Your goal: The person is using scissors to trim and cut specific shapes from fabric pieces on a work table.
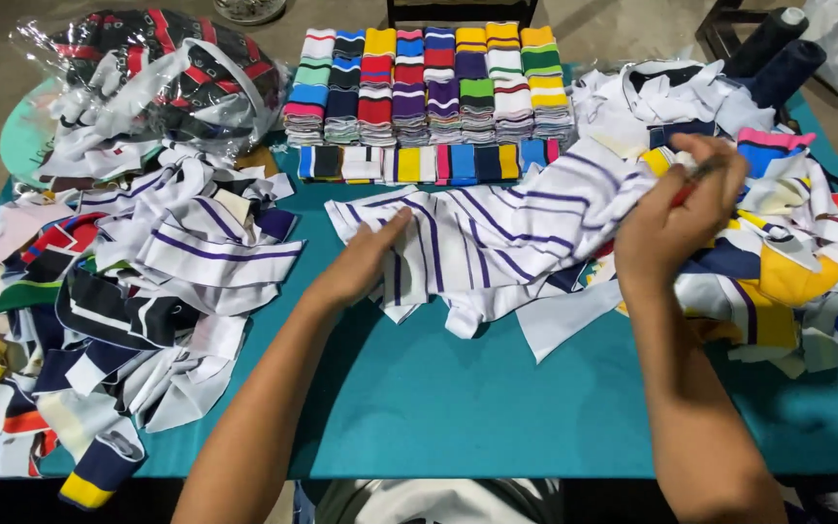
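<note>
A white knit strip with purple stripes (497, 228) lies spread across the middle of the teal table (458, 398). My left hand (366, 257) presses flat on its left end, fingers together. My right hand (676, 209) is at the strip's right end, closed around a thin red tool (692, 184) that looks like a pen or small cutter. Part of the strip bunches under that hand.
Neat stacks of folded striped collars (429, 82) fill the back centre. Loose piles of striped knit pieces lie left (147, 262) and right (788, 262). A clear plastic bag of fabric (162, 73) sits back left; dark thread cones (778, 49) stand back right.
</note>
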